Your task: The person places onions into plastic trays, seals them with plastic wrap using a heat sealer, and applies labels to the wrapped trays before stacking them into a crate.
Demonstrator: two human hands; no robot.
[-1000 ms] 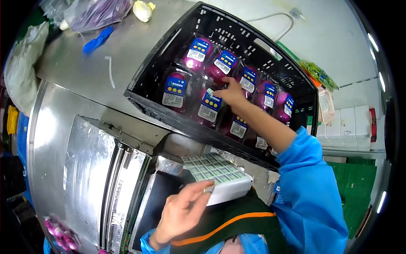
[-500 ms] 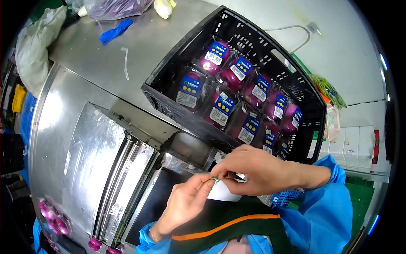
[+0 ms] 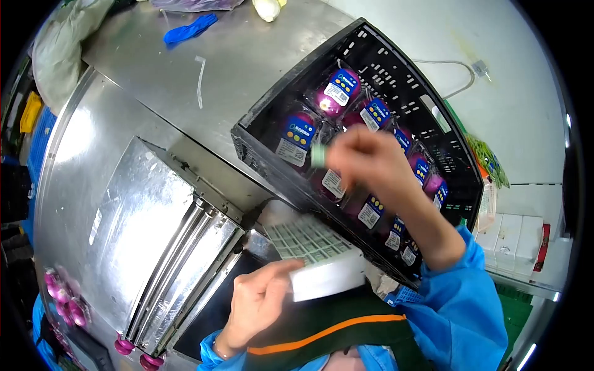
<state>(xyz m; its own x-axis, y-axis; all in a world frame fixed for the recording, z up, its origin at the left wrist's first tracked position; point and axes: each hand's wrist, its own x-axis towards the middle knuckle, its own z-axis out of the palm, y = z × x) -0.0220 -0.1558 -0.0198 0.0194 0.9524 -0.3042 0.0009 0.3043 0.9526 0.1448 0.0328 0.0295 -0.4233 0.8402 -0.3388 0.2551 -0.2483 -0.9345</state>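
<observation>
My left hand (image 3: pixel 257 309) pinches the edge of a sheet of small pale-green stickers (image 3: pixel 312 241) with a white backing (image 3: pixel 328 279), low in front of my apron. My right hand (image 3: pixel 371 161), blurred by motion, is over a black plastic crate (image 3: pixel 252 151) with its fingers closed. A small green sticker (image 3: pixel 318 156) sits at its fingertips. Inside the crate stand clear packs of what look like purple onions (image 3: pixel 331 102), each with a blue-and-white label (image 3: pixel 296 139). My right hand and forearm hide some of the packs.
A steel machine with rollers (image 3: pixel 148 210) stands on the metal table (image 3: pixel 247 59), left of the crate. Farther back lie a blue glove (image 3: pixel 190 29), a clear strip (image 3: pixel 200 81) and a pale vegetable (image 3: pixel 267 8). More purple onions (image 3: pixel 65 297) lie at the lower left.
My hands, together half a second ago, are now apart. The right has moved up over the crate with a sticker; the left keeps the sticker sheet, now showing its printed face.
</observation>
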